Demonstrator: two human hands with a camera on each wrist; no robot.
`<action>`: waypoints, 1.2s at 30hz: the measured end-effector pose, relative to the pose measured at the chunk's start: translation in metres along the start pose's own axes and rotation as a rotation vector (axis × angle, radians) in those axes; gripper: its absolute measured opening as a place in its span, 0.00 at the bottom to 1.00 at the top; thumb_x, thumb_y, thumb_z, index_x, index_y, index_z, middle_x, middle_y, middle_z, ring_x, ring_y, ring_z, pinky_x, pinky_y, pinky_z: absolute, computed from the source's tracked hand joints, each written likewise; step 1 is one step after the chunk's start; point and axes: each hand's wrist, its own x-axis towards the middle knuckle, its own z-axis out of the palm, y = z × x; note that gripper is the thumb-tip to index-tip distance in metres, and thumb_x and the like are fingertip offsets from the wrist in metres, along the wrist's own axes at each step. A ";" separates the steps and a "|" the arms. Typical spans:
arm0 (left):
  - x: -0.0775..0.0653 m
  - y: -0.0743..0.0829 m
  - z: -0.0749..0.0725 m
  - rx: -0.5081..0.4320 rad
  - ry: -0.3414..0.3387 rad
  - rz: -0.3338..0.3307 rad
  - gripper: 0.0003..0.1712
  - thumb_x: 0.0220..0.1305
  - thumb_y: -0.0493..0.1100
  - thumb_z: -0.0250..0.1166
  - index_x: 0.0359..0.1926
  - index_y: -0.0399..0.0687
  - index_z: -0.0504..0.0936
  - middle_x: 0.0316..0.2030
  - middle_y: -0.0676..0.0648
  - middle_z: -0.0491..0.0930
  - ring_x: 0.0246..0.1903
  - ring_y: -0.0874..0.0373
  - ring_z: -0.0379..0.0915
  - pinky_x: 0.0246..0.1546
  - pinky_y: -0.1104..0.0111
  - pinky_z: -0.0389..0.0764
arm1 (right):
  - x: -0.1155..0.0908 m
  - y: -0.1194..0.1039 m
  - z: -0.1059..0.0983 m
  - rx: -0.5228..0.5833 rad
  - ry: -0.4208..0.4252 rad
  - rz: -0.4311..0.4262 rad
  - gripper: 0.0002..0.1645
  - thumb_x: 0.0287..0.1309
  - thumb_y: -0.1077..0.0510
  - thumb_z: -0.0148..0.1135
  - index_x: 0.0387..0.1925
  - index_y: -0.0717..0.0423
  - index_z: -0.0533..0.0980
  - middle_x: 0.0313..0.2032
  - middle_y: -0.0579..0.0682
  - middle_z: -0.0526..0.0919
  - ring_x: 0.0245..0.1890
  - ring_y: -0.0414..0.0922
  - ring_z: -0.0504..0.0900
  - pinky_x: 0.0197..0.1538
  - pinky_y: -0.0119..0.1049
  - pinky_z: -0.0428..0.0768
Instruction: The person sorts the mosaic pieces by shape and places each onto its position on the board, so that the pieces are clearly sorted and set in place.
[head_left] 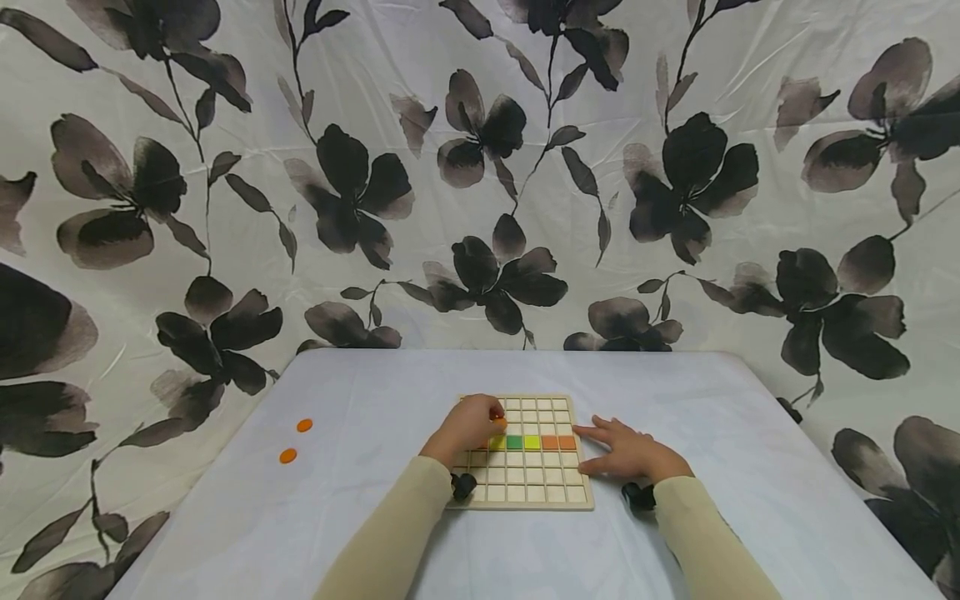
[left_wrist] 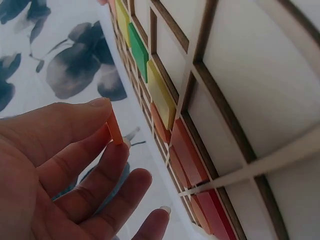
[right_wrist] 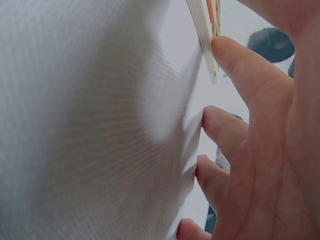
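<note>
My left hand [head_left: 467,427] is above the left part of a pale wooden grid board [head_left: 525,505]. Between thumb and fingertips it pinches a thin orange piece [left_wrist: 114,128], seen edge-on in the left wrist view. One row of the board holds square tiles: a green tile [head_left: 514,442], yellow, orange and red ones. Part of that row lies behind the left hand in the head view. My right hand [head_left: 633,452] has its fingers spread at the board's right edge. In the right wrist view its index finger [right_wrist: 250,70] touches the edge, and other fingertips rest on the cloth.
Two orange discs, a farther disc [head_left: 303,425] and a nearer disc [head_left: 288,456], lie on the left of the table. A white cloth [head_left: 375,400] covers the table. Behind it hangs a floral curtain [head_left: 585,208]. Both wrists carry small black devices.
</note>
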 end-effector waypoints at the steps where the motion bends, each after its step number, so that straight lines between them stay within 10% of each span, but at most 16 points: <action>1: 0.001 0.001 0.000 0.011 -0.001 0.000 0.14 0.60 0.43 0.67 0.46 0.42 0.83 0.44 0.45 0.82 0.41 0.55 0.76 0.48 0.59 0.78 | 0.000 0.000 0.000 -0.001 0.000 -0.001 0.48 0.48 0.30 0.65 0.70 0.38 0.64 0.74 0.56 0.56 0.74 0.65 0.49 0.63 0.77 0.49; 36: 0.018 0.018 0.015 0.215 -0.074 0.029 0.12 0.63 0.44 0.65 0.46 0.48 0.86 0.46 0.49 0.85 0.50 0.51 0.79 0.56 0.50 0.73 | 0.001 0.000 0.001 0.012 -0.010 0.015 0.48 0.48 0.29 0.64 0.70 0.36 0.63 0.74 0.55 0.56 0.74 0.64 0.49 0.63 0.76 0.48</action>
